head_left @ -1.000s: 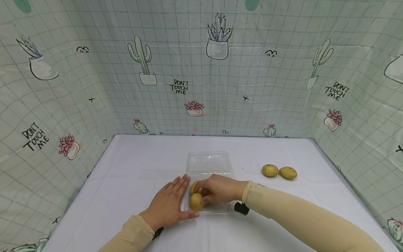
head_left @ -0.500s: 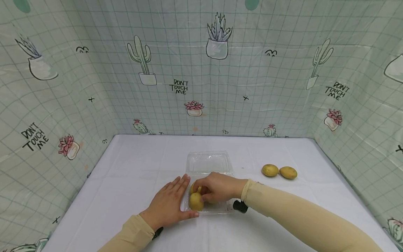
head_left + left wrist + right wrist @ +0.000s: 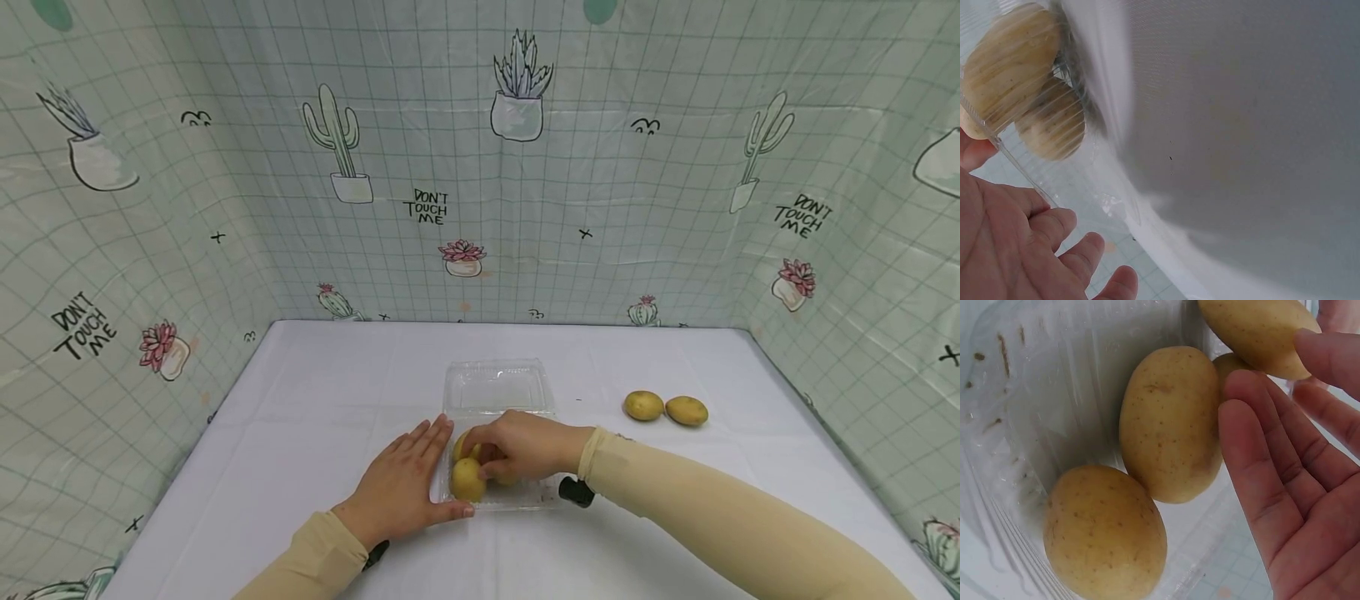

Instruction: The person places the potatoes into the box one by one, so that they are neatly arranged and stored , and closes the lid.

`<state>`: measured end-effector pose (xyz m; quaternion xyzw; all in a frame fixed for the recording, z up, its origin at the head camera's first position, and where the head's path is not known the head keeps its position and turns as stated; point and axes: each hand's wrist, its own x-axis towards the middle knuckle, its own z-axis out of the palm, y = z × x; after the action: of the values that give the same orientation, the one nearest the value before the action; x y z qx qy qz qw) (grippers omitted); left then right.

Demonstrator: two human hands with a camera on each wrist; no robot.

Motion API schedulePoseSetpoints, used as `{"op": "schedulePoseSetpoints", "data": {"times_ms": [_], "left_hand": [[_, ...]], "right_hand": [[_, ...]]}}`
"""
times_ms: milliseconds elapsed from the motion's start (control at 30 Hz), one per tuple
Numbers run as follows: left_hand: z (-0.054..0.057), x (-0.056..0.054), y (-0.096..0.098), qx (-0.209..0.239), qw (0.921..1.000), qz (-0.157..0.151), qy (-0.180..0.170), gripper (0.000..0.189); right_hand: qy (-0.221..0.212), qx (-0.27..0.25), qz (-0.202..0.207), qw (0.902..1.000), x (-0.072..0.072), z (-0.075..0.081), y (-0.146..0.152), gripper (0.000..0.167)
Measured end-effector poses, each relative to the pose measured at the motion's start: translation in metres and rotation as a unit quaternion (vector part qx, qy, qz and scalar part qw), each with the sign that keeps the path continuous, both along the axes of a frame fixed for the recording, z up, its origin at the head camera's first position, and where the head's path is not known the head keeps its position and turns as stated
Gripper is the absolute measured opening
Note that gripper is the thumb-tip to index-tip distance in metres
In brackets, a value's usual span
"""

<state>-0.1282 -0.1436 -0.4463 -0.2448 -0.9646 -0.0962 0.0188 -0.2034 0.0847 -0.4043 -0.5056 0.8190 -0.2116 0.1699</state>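
A clear plastic clamshell container [image 3: 517, 497] lies with its lid folded back on the white table. Inside are several yellow potatoes; one potato [image 3: 468, 481] shows at its front left corner. My right hand [image 3: 525, 446] reaches in from above with bent fingers, thumb and index finger on that potato [image 3: 1254, 331]. Two more potatoes, a middle potato [image 3: 1172, 425] and a lower potato [image 3: 1107, 531], sit below the right hand, mostly hidden in the head view. My left hand [image 3: 401, 483] rests with straight fingers along the container's left side, its fingertips touching the wall.
Two loose potatoes, a left potato [image 3: 643, 406] and a right potato [image 3: 686, 411], lie on the table to the right of the container. A patterned cloth [image 3: 600, 250] stands as a wall along the back and both sides of the table.
The right hand has shifted only slightly among the potatoes, and a bit more of a potato shows below it. The left hand and the two loose potatoes have stayed put.
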Motion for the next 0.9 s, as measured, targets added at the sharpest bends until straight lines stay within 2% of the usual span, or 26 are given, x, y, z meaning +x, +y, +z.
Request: {"op": "schedulePoseSetpoints", "data": {"times_ms": [400,633,900], "left_hand": [[-0.002,-0.001,0.001,0.002,1.0,0.002,0.007,0.112],[-0.002,-0.001,0.001,0.004,1.0,0.004,0.006,0.112],[-0.001,0.0,0.001,0.002,1.0,0.005,-0.002,0.111]], "right_hand": [[-0.022,0.005,-0.036,0.9991,0.001,0.015,0.019,0.036],[-0.019,-0.01,-0.077,0.9968,0.001,0.022,0.047,0.037],[-0.001,-0.019,-0.104,0.9944,0.002,0.025,0.085,0.035]]}}
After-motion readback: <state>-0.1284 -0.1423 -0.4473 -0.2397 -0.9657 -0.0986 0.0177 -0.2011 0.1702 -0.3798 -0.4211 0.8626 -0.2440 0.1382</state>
